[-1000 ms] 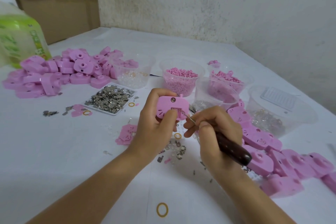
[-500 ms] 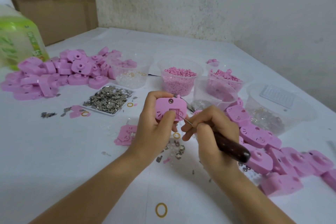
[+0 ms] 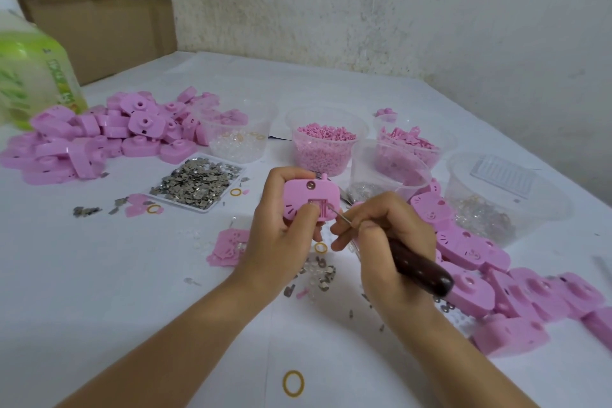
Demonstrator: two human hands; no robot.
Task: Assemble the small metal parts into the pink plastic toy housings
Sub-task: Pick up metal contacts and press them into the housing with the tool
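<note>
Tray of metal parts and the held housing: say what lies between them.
In the head view, a small yellow ring, a tiny pink bit and a stray metal piece lie between the tray and the housing.

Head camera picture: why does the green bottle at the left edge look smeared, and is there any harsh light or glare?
In the head view, the wide-angle lens stretches the edges, so the green bottle looks soft; the middle is sharper, with the pink housing in the left hand clear; light is soft and even, shadows faint, no strong glare.
</note>
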